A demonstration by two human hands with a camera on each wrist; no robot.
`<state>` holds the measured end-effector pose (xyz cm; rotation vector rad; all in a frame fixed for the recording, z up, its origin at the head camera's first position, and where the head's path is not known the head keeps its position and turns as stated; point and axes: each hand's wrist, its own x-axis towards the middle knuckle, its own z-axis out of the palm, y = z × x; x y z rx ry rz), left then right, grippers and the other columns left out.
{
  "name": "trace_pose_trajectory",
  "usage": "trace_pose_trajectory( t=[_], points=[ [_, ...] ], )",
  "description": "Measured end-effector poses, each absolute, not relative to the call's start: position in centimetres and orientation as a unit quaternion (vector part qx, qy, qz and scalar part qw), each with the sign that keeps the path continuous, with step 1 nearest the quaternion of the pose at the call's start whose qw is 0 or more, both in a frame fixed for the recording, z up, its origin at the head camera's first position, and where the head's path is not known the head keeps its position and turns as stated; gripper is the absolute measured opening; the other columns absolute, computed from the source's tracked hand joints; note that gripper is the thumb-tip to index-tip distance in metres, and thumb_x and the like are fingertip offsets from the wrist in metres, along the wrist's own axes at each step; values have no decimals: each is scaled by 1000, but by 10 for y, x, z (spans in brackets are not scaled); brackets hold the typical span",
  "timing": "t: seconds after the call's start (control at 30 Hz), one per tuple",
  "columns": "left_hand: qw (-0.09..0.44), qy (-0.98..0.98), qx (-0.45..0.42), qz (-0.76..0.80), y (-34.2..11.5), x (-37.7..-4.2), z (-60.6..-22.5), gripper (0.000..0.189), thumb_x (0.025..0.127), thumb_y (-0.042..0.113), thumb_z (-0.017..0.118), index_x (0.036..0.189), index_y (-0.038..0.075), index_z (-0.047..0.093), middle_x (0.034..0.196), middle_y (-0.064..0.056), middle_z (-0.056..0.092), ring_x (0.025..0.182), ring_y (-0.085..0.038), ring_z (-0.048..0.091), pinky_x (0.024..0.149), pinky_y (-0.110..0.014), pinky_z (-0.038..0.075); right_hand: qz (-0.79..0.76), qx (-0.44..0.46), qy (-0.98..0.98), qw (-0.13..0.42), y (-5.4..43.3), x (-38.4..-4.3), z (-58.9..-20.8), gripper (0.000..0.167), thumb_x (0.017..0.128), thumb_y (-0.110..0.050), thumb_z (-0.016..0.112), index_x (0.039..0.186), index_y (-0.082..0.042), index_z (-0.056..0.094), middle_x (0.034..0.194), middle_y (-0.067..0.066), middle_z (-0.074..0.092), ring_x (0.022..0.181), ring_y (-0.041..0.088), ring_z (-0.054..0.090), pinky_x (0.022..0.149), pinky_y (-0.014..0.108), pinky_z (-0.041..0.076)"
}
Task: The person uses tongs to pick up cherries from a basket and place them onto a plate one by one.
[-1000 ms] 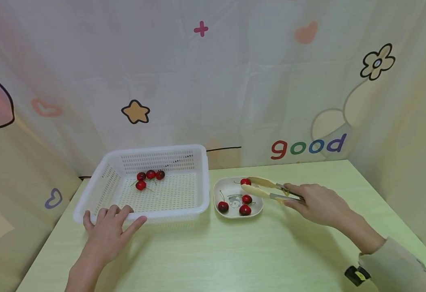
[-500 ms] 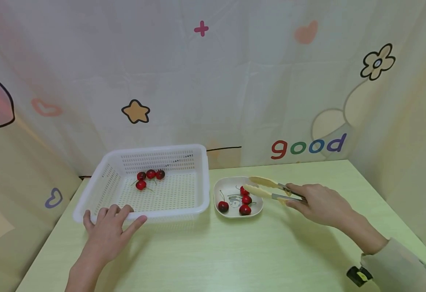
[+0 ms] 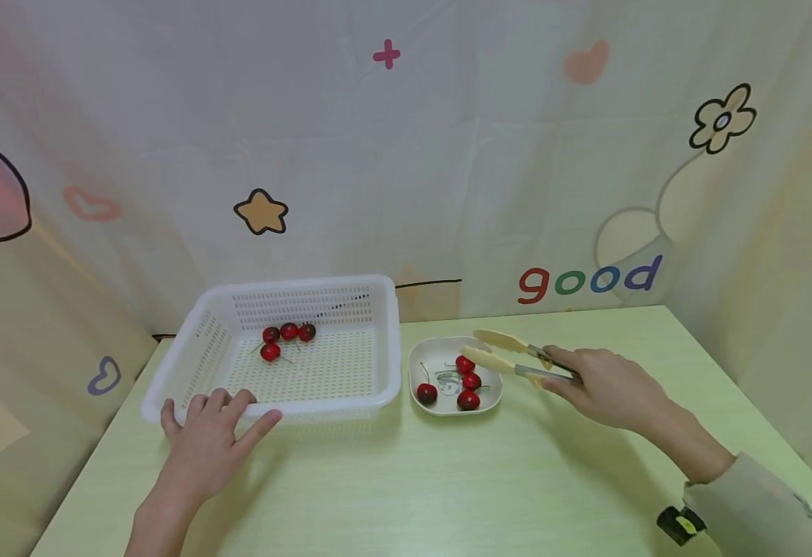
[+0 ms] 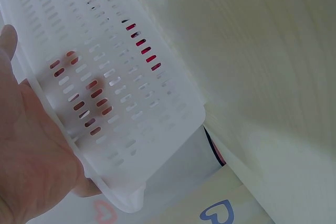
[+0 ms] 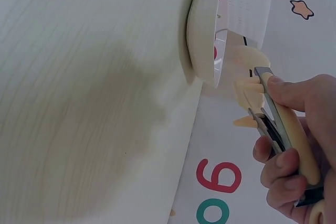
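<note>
My left hand (image 3: 207,445) holds the near rim of a white plastic basket (image 3: 339,402), its fingers over the edge. In the left wrist view, fingertips show through the slots of the basket wall (image 4: 157,129). My right hand (image 3: 615,387) grips pale yellow-tipped metal tongs (image 3: 493,362); their two tips stand apart over the right side of a small white dish (image 3: 416,356) with nothing between them. Several red cherries with stems lie in the dish, among them a top cherry (image 3: 465,364) beside the lower tong tip and a left cherry (image 3: 427,394).
More cherries (image 3: 289,332) lie grouped toward the back left of the basket. Dish and basket stand close side by side on a pale wooden table (image 3: 406,487). A printed curtain (image 3: 434,170) hangs behind the table's back edge.
The top cherry, earlier at the tong tips near the dish's far edge, now lies lower in the dish beside the others, free of the tongs. The left hand stays on the rim.
</note>
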<state>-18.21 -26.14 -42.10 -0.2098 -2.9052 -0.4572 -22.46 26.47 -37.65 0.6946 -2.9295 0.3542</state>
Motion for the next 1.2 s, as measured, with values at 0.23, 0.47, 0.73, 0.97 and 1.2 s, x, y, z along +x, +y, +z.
trace_pose_trajectory(
  t=[0.23, 0.47, 0.73, 0.97, 1.2],
  points=[
    [90, -982, -68, -151, -261, -181, -421, 60, 99, 67, 51, 119, 11, 63, 111, -15, 58, 111, -48, 47, 99, -84, 1, 122, 225, -965, 55, 261, -228, -374, 47, 100, -37, 68, 136, -7, 63, 68, -6, 43, 59, 10, 40, 50, 31, 32],
    [94, -982, -68, -152, -262, -182, -421, 62, 99, 67, 50, 120, 10, 63, 112, -16, 57, 111, -48, 46, 100, -84, 1, 129, 221, -965, 53, 253, -232, -371, 52, 99, -37, 68, 139, -4, 61, 70, -5, 45, 60, 11, 42, 50, 30, 32],
    [94, -981, -68, -154, -262, -183, -422, 63, 99, 68, 49, 121, 11, 63, 112, -15, 58, 112, -48, 47, 100, -84, 1, 134, 216, -966, 52, 245, -237, -368, 53, 99, -36, 69, 141, -3, 59, 71, -4, 46, 60, 12, 43, 51, 30, 33],
    [94, -982, -66, -151, -261, -182, -422, 62, 99, 68, 50, 121, 11, 64, 112, -15, 58, 112, -47, 47, 100, -83, 2, 138, 213, -966, 50, 239, -241, -365, 55, 100, -36, 68, 143, -4, 58, 73, -3, 47, 62, 14, 44, 51, 31, 33],
    [94, -982, -65, -151, -262, -182, -422, 62, 99, 68, 50, 120, 11, 64, 112, -16, 58, 111, -47, 47, 100, -83, 2, 144, 217, -964, 59, 231, -246, -361, 55, 100, -36, 68, 145, -6, 57, 70, -3, 45, 60, 13, 43, 51, 31, 33]
  ],
)
